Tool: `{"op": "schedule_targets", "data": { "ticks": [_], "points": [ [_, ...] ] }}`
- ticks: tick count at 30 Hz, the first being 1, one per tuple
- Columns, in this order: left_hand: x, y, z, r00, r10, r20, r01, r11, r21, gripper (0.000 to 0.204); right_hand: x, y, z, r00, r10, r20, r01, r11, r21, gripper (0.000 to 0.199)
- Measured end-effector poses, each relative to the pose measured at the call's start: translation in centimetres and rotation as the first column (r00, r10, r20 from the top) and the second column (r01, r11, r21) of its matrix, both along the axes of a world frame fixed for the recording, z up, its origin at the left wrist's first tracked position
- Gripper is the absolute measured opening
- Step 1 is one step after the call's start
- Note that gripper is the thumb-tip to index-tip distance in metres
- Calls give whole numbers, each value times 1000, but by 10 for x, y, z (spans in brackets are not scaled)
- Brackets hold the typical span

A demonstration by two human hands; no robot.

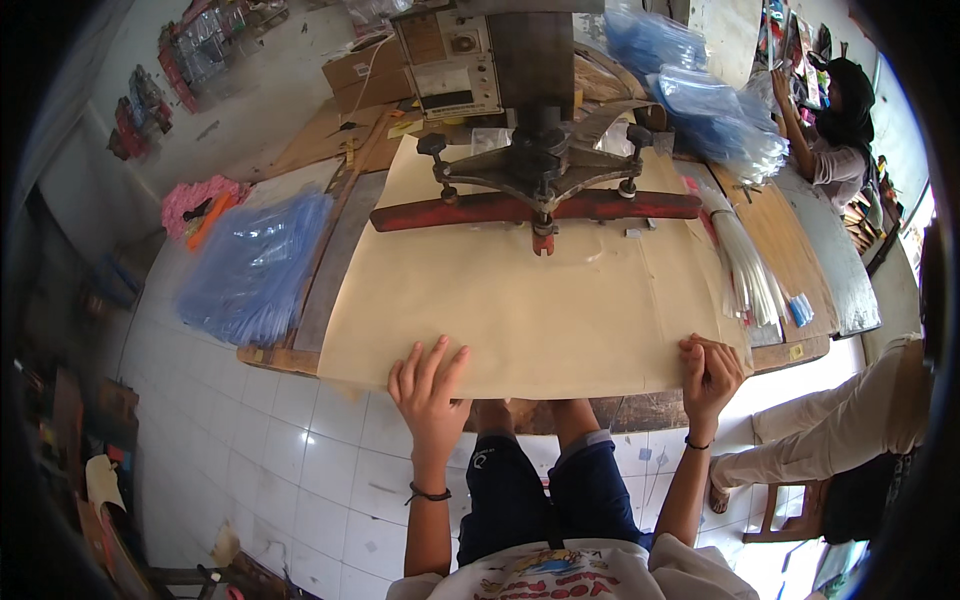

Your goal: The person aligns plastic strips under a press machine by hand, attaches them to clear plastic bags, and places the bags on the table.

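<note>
The tan sheet [540,325], bare at frame centre, reached the bench [280,358] edge, its long axis left-right. The left hand [428,392] had spread fingers; the right hand [711,372], curled ones.

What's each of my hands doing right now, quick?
Left hand: open, resting on the tan sheet.
Right hand: curled at the sheet's near edge; can't tell whether its grip holds anything.

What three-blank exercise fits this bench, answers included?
The left hand and right hand are at the ____, not far, edge of the large, flat tan sheet.
The ____ hand is nearer the bundle of long, translucent white strips.
The long red bar is ____, not below, the sheet.
Missing words: near; right; above.
</note>
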State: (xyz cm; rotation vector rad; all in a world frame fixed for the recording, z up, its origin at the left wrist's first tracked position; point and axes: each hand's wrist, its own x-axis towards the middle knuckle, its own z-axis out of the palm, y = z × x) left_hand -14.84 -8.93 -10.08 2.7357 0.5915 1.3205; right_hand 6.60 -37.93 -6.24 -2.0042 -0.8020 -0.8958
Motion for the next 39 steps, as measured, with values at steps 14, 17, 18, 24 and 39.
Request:
{"op": "schedule_targets", "data": {
  "ticks": [14, 17, 18, 24, 39],
  "points": [
    [0, 2, -1, 1000, 3, -2, -3, 1000, -8, 51, 3, 1, 0, 1000, 18, 23, -18, 1000, -8, 22],
    [-4, 0, -4, 1000, 12, -3, -12, 1000, -17, 52, 2, -1, -4, 999, -9, 31, 10, 999, -34, 23],
    [-4, 1, -5, 1000, 19, 2, -19, 1000, -20, 52, 1, -1, -5, 999, -2, 34, 2, 1000, -25, 24],
    [-3, 1, -3, 1000, 9, -5, -9, 1000, -18, 51, 0, 0, -4, 1000, 7, 25, -7, 1000, -15, 25],
    [-2, 0, -1, 1000, -7, 2, 7, 999, -54, 53, 7, -2, -9, 989, -24, 149, 31, 999, -43, 19]
  ]
}}
